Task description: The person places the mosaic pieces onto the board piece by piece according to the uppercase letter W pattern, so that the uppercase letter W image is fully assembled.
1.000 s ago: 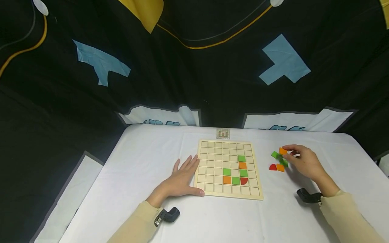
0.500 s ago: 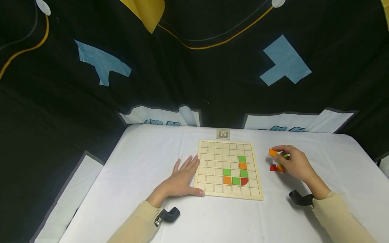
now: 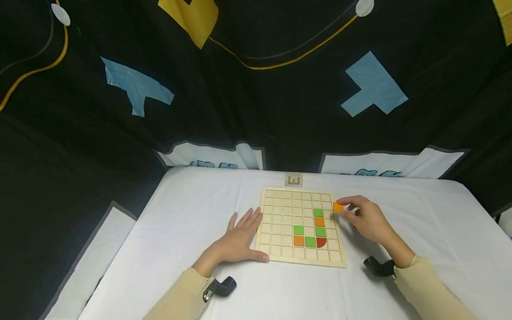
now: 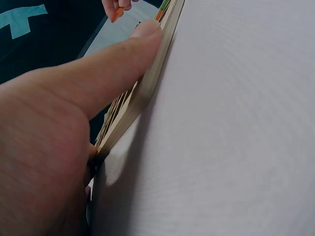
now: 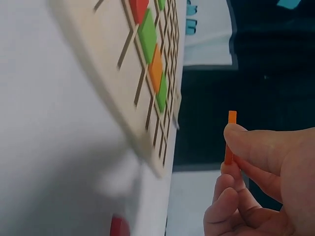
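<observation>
My left hand (image 3: 236, 242) lies with fingers spread along the left side of the wooden grid board (image 3: 276, 222). In the left wrist view its thumb (image 4: 113, 69) presses on the board's edge. Between thumb and fingertips my right hand (image 3: 370, 222) pinches an orange square tile (image 3: 338, 206), over the board's right edge. The right wrist view shows this orange tile (image 5: 229, 152) edge-on. Set in the grid are several green tiles (image 3: 310, 242), two orange ones (image 3: 298, 241) and a red rounded piece (image 3: 321, 242).
Behind the board lies a small pattern card (image 3: 294, 179). Loose pieces right of the board are mostly hidden by my right hand; a red piece (image 5: 119, 226) shows in the right wrist view. A white cloth (image 3: 200, 195) covers the table, with a dark curtain (image 3: 256, 111) behind.
My right hand has carried the orange tile left from the loose pieces to the board's right edge. The left hand stays where it was.
</observation>
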{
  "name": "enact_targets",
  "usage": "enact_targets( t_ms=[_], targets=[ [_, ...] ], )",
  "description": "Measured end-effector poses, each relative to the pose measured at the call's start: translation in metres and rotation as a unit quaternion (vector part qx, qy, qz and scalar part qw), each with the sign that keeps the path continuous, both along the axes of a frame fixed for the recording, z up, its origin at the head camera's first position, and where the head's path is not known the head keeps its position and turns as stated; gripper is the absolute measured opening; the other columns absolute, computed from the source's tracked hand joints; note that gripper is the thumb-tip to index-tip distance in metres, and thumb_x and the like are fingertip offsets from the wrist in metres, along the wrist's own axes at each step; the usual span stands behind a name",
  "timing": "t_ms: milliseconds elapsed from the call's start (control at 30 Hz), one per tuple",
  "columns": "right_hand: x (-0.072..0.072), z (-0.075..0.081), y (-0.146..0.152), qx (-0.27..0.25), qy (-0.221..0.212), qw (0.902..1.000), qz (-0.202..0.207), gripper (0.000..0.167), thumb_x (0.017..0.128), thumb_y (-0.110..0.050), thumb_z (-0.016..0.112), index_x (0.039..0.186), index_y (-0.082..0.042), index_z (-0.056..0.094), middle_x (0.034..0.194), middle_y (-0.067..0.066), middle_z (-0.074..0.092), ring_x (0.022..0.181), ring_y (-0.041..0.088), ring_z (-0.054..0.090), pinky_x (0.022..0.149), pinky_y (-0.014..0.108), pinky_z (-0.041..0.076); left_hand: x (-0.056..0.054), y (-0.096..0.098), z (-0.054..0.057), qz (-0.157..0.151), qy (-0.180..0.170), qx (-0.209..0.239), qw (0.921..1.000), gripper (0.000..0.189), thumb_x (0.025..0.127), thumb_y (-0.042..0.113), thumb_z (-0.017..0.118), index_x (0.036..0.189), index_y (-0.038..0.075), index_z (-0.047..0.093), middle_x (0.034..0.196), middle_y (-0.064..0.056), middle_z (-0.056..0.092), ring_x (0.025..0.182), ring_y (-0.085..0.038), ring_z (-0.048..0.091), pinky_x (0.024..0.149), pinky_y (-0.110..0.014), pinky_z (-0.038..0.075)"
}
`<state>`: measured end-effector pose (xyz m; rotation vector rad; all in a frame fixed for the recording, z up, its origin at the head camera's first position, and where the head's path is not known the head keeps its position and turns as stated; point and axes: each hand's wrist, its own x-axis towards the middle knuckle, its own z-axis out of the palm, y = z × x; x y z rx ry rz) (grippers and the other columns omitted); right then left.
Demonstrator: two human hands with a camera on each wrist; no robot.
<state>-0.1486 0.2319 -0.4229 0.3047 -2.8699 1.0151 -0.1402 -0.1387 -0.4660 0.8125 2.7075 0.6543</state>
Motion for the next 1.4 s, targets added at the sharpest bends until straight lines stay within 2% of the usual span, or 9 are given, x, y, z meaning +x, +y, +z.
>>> enact_targets(
  t_ms=[133,333,667,933,1167,1400],
  targets=[
    [-0.002,-0.002,-0.011,0.002,0.015,0.9998,0.014,0.028,0.09,-0.006,0.073,0.118,-0.003,0.072,0.112,0.015,0.067,0.087,0.025,0.057,0.071,0.036,0.047,0.001,0.0,-0.001,-0.001,0.0,-0.002,1.0,0.125,0.075,0.074,0.071,0.161,0.005,0.014,0.169,-0.01,0.007,0.155,-0.03,0.0,0.118,-0.061,-0.009],
    [-0.005,-0.005,-0.026,-0.003,0.015,0.9994,0.03,0.027,0.09,-0.008,0.074,0.116,-0.004,0.073,0.113,0.013,0.068,0.085,0.022,0.057,0.068,0.032,0.048,0.0,0.0,-0.001,-0.002,0.002,-0.001,1.0,0.125,0.075,0.073,0.071,0.161,0.004,0.013,0.168,-0.011,0.007,0.155,-0.031,0.0,0.118,-0.062,-0.008],
    [-0.006,-0.011,-0.052,-0.025,-0.027,0.9971,0.066,0.027,0.09,-0.009,0.075,0.117,-0.008,0.073,0.112,0.007,0.066,0.087,0.02,0.055,0.07,0.031,0.049,0.0,0.0,0.0,-0.003,0.006,-0.004,1.0,0.124,0.075,0.073,0.071,0.161,0.003,0.015,0.168,-0.011,0.008,0.155,-0.032,0.001,0.118,-0.063,-0.007],
    [-0.009,-0.016,-0.067,-0.023,-0.029,0.9954,0.089,0.028,0.088,-0.011,0.078,0.116,-0.007,0.074,0.111,0.005,0.068,0.088,0.019,0.056,0.081,0.037,0.051,0.0,0.0,0.001,-0.004,0.005,-0.012,0.9999,0.123,0.076,0.072,0.071,0.161,0.004,0.014,0.169,-0.01,0.007,0.155,-0.03,0.001,0.118,-0.062,-0.007],
    [-0.014,-0.019,-0.074,-0.02,-0.045,0.9939,0.099,0.027,0.088,-0.013,0.079,0.114,-0.007,0.075,0.104,0.002,0.067,0.085,0.018,0.055,0.077,0.034,0.051,0.0,0.0,0.002,-0.002,0.002,-0.008,1.0,0.123,0.076,0.072,0.072,0.161,0.004,0.014,0.169,-0.01,0.007,0.155,-0.03,0.001,0.118,-0.062,-0.007],
    [-0.016,-0.02,-0.077,-0.011,-0.049,0.9927,0.11,0.027,0.089,-0.012,0.078,0.115,-0.006,0.075,0.107,0.003,0.068,0.087,0.018,0.055,0.08,0.036,0.051,-0.001,0.001,-0.001,0.001,0.005,-0.012,0.9999,0.125,0.075,0.073,0.071,0.161,0.005,0.013,0.169,-0.008,0.005,0.155,-0.028,0.0,0.118,-0.06,-0.008]
  ],
)
